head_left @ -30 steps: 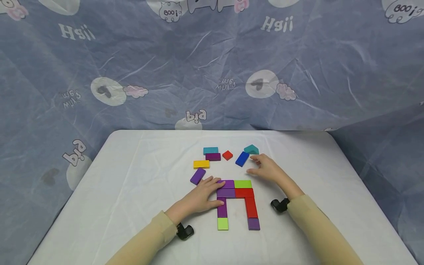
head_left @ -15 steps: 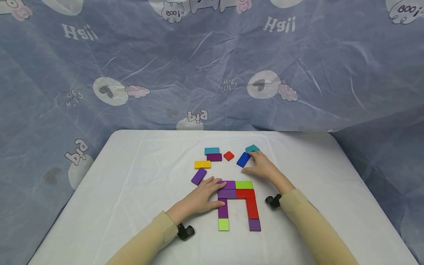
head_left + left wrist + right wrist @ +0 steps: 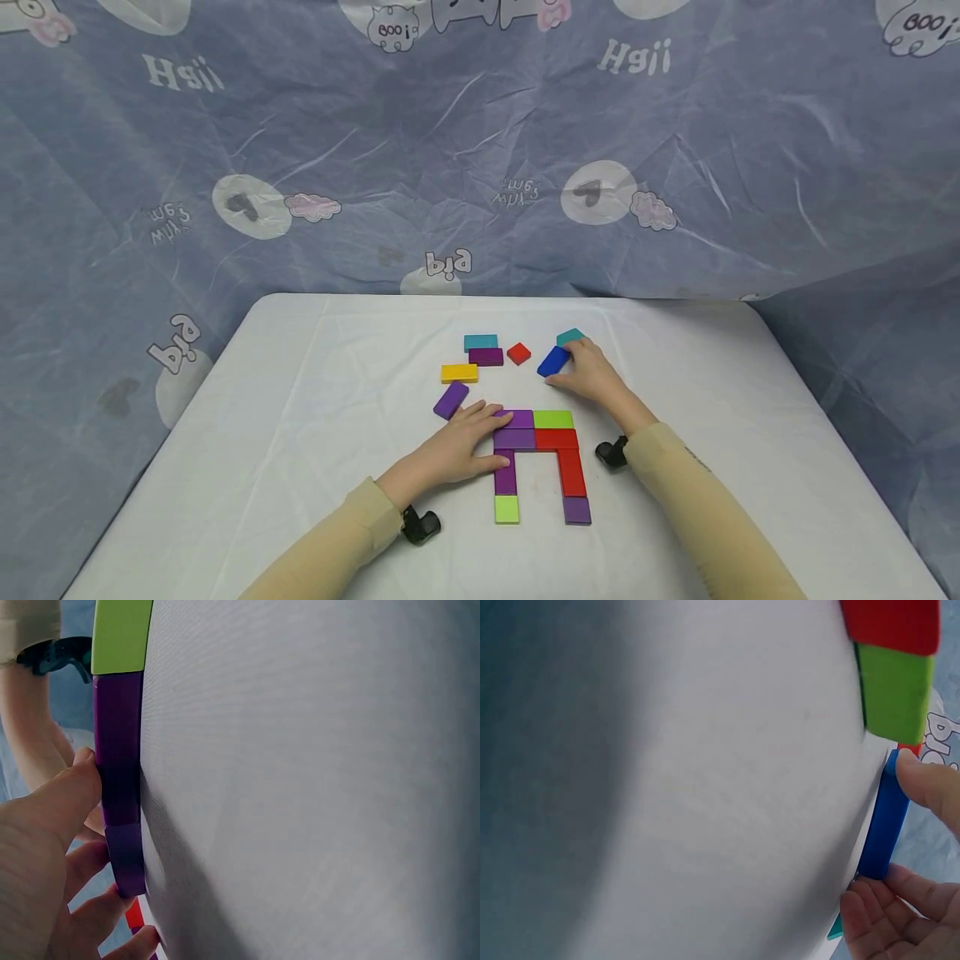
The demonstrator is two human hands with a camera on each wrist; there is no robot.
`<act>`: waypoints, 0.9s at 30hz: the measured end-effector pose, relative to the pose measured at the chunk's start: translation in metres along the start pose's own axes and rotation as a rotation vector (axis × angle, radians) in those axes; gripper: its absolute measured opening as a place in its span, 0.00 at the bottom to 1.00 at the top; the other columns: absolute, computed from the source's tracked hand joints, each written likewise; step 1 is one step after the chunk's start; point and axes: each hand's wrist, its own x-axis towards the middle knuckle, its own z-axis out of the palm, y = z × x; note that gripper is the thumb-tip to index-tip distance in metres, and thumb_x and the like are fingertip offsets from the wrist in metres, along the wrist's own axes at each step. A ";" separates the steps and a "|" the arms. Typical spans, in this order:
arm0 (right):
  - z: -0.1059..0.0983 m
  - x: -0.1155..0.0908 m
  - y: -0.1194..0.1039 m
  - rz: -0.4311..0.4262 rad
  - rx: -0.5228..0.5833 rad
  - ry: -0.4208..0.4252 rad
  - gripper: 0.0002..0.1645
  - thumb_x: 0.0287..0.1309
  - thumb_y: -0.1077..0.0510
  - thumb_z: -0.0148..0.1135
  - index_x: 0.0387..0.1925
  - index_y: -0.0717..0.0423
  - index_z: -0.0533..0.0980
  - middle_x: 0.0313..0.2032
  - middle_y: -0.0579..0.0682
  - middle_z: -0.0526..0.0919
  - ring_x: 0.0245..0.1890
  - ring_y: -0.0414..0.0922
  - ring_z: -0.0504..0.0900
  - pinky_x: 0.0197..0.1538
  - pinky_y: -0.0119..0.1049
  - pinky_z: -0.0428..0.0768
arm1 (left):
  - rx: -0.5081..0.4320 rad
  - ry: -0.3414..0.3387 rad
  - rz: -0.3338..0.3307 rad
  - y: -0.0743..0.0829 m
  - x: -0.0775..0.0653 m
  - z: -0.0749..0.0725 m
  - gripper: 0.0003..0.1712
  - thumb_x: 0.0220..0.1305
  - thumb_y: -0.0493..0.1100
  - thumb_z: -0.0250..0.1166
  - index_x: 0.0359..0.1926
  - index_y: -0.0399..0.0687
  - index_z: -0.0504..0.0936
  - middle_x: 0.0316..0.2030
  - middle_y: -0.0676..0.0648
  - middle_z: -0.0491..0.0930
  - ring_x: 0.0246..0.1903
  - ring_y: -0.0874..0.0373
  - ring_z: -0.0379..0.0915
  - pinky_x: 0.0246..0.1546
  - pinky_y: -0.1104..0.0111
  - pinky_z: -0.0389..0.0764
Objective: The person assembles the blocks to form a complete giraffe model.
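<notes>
- A patterned blue cloth (image 3: 450, 125) is hung behind the white desk (image 3: 300, 417), where a flat arch of blocks (image 3: 514, 439) is laid
- At 12 o'clock from the arch, a blue block (image 3: 552, 362) is pinched by its ends in the right hand (image 3: 592, 372)
- At the arch's 9 o'clock, its blocks are touched by the left hand (image 3: 457, 446), fingers extended, nothing grasped
- At 1 o'clock from the blue block, a teal block (image 3: 570, 336) is partly hidden; at 9 o'clock, a red block (image 3: 519, 354) is seen
</notes>
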 end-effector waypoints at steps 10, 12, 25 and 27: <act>-0.006 -0.011 0.020 -0.005 0.163 -0.032 0.44 0.50 0.48 0.74 0.61 0.69 0.69 0.53 0.65 0.74 0.52 0.57 0.74 0.59 0.52 0.77 | 0.011 0.006 0.008 0.000 0.001 0.002 0.40 0.66 0.61 0.62 0.75 0.58 0.62 0.75 0.49 0.58 0.77 0.46 0.46 0.75 0.49 0.53; -0.008 -0.015 0.024 -0.009 0.188 -0.041 0.44 0.49 0.48 0.75 0.61 0.69 0.69 0.52 0.65 0.75 0.52 0.56 0.74 0.59 0.51 0.77 | 0.010 0.007 0.012 0.000 0.001 0.002 0.40 0.66 0.61 0.62 0.74 0.58 0.62 0.75 0.49 0.58 0.76 0.46 0.47 0.75 0.49 0.53; -0.022 -0.058 0.053 -0.053 0.218 -0.109 0.43 0.47 0.48 0.77 0.58 0.68 0.70 0.48 0.61 0.76 0.47 0.53 0.77 0.56 0.50 0.81 | 0.005 0.004 0.008 -0.001 0.001 0.001 0.40 0.66 0.61 0.62 0.75 0.59 0.61 0.75 0.48 0.58 0.77 0.46 0.46 0.74 0.48 0.55; -0.021 -0.063 0.056 -0.072 0.187 -0.109 0.42 0.46 0.49 0.78 0.57 0.68 0.71 0.47 0.59 0.77 0.47 0.52 0.76 0.56 0.50 0.81 | 0.002 0.002 0.007 -0.001 0.001 0.001 0.40 0.66 0.61 0.62 0.75 0.59 0.61 0.75 0.48 0.58 0.76 0.45 0.46 0.74 0.47 0.55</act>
